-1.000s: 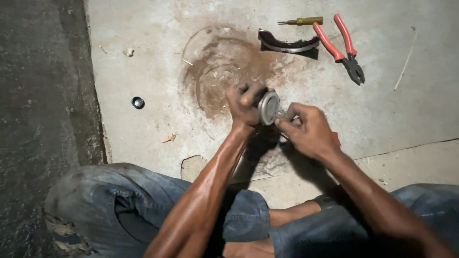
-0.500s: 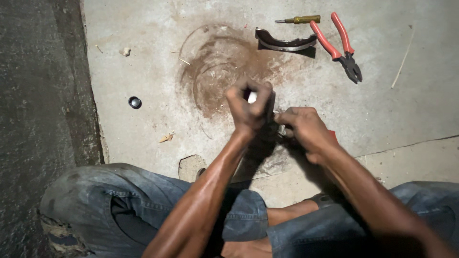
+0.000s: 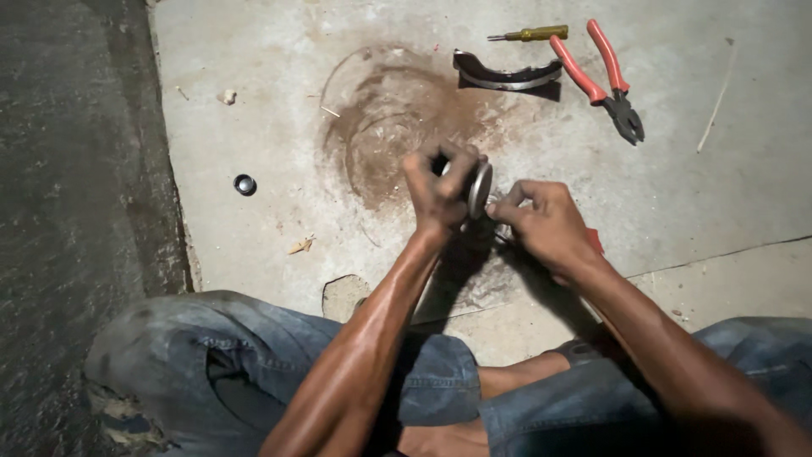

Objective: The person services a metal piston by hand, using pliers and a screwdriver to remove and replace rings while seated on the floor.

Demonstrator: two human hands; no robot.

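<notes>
My left hand (image 3: 438,190) grips a round grey metal disc part (image 3: 480,188), held on edge above the concrete floor. My right hand (image 3: 545,224) is closed just to its right, fingers pinched on a small metal piece (image 3: 502,230) that touches the disc; a bit of red (image 3: 595,241) shows behind this hand. Both forearms reach out over my knees in blue jeans.
A curved dark metal shoe (image 3: 506,78), a yellow-handled screwdriver (image 3: 531,35) and red-handled pliers (image 3: 605,76) lie at the far right of the concrete slab (image 3: 694,195). A small black ring (image 3: 244,184) lies to the left. A rusty circular stain (image 3: 397,127) marks the floor ahead.
My left hand has turned the disc: its flat face showed a second ago, then my fingers covered it, and now it stands edge-on. My right hand has stayed close beside it.
</notes>
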